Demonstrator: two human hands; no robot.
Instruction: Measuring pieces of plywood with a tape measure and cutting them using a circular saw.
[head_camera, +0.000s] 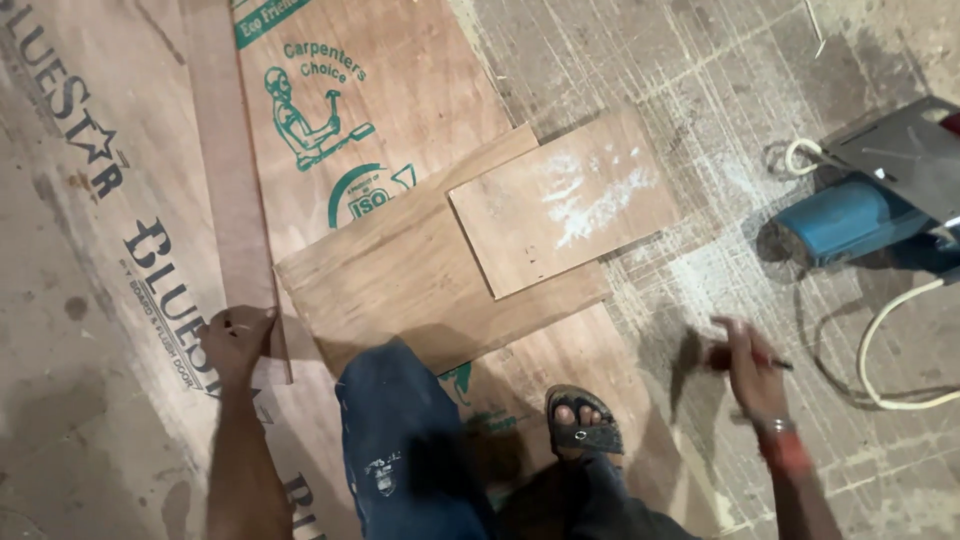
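The left hand (235, 340) pinches the near end of a long wooden strip (232, 170), whose length runs straight away from it across the plywood sheet (400, 90). The right hand (750, 375), well apart over the floor, is closed around a pencil (775, 363).

A dusty, scratched concrete floor (700, 90) lies under large printed plywood sheets (400, 100), dimly lit.

Bare floor (720, 90) open beyond the small plywood board (565, 200). To its right: blue power tool (850, 215) and looped white cord (880, 350) obstruct. To its left: long wood strip (235, 200).
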